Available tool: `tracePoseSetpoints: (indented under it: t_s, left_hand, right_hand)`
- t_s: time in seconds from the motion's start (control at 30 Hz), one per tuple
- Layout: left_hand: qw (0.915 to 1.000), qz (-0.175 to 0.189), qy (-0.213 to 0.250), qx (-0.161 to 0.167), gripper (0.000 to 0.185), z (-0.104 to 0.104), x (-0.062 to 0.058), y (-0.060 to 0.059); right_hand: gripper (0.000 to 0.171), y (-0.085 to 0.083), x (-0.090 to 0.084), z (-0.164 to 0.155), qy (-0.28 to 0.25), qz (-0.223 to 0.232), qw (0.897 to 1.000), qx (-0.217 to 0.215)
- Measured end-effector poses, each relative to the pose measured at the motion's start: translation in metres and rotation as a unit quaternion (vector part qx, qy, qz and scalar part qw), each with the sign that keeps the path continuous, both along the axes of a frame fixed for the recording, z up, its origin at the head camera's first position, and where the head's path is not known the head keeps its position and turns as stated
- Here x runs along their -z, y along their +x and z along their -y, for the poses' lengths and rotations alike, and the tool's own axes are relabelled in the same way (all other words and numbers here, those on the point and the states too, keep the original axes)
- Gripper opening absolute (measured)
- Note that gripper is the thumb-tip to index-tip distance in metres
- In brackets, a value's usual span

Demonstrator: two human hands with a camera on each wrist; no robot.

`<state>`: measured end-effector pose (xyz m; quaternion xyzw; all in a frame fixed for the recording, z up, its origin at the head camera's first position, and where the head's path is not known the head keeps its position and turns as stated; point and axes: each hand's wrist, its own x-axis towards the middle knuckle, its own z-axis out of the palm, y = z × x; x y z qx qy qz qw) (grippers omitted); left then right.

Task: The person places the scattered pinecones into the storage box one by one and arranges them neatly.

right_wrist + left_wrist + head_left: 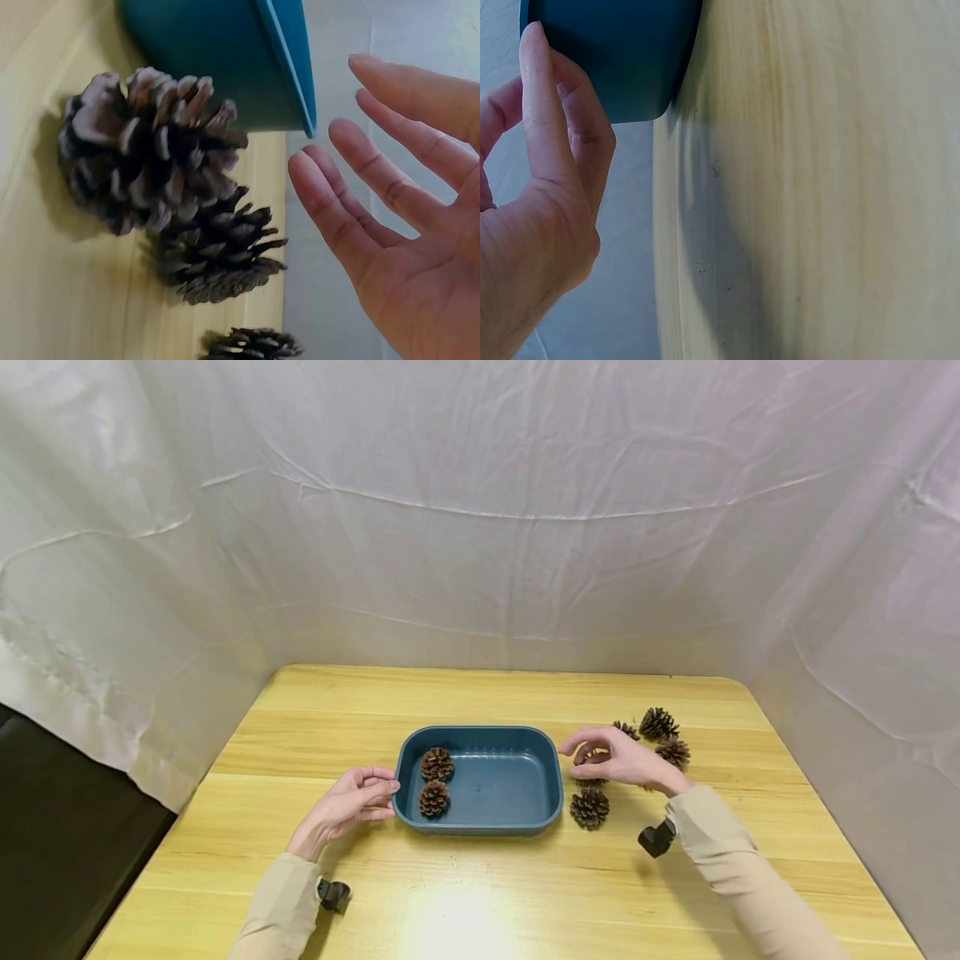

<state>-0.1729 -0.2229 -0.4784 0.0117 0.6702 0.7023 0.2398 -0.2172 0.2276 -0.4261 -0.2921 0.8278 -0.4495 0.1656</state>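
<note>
A dark blue rectangular plastic basin point(495, 829) sits mid-table with two brown pine cones inside, one point(437, 764) behind the other point(433, 798), against its left end. My left hand point(348, 806) holds the basin's left end, thumb at the rim and fingers along the outer wall point(622, 82). Above a pine cone just right of the basin, my right hand point(618, 758) hovers with parted fingers point(382, 172) and nothing between them. That cone is partly hidden by the hand. A nearer pine cone point(589, 808) lies in front of it.
More pine cones lie beyond the right hand, among them one at the back point(658, 724) and one beside it point(672, 752). The wooden table point(480, 877) is bordered by white cloth point(510, 568) at the back and sides.
</note>
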Motion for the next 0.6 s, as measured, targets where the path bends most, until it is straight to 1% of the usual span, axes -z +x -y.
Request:
tracePoseSetpoints:
  t_s: [0.1,0.33,0.6]
  left_hand:
    - [1.0,0.0,0.0,0.0,0.033,0.0,0.001,0.0]
    - [1.0,-0.001,-0.001,0.0,0.033,-0.001,0.001,-0.001]
    - [1.0,-0.004,-0.003,0.003,0.032,-0.001,0.0,0.0]
  right_hand:
    - [0.036,0.001,0.0,-0.005,0.003,0.008,1.0,-0.005]
    - [0.038,0.003,0.003,-0.018,0.01,0.02,0.999,-0.043]
    - [0.038,0.006,0.006,-0.028,0.034,0.026,0.998,-0.047]
